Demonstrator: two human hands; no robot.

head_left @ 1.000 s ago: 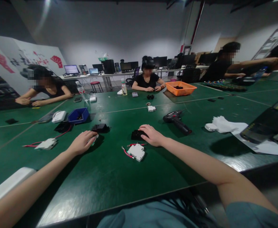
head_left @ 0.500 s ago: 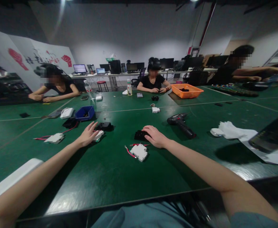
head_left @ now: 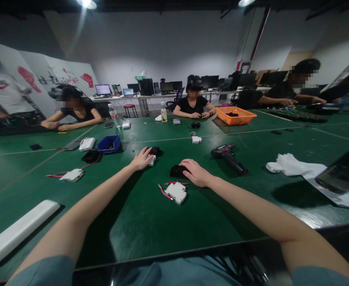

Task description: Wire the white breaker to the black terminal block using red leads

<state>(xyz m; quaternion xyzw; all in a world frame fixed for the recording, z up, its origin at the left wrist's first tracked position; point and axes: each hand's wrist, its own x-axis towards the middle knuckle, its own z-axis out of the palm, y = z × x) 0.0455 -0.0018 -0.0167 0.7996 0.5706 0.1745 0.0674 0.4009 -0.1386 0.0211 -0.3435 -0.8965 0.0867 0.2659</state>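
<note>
My left hand (head_left: 142, 159) is closed over a white circuit breaker (head_left: 152, 160), which is mostly hidden. A black block (head_left: 155, 151) sits against the breaker, beyond my fingertips. To the right, my right hand (head_left: 197, 174) rests with its fingers curved over a dark ridged block (head_left: 178, 171); its right end is covered. Just nearer to me lies another white circuit breaker (head_left: 176, 192) with short red wires, apart from both hands.
A cordless drill (head_left: 229, 158) lies right of my hands. At left are a blue bin (head_left: 109, 144), a wired white breaker (head_left: 72, 175) and a long white case (head_left: 22, 232). An orange basket (head_left: 236, 115) stands near a seated person across the green table (head_left: 141, 226).
My left hand has moved right, and the white breaker and black block have shifted with it. My right hand stays put. Another person has appeared at the far left.
</note>
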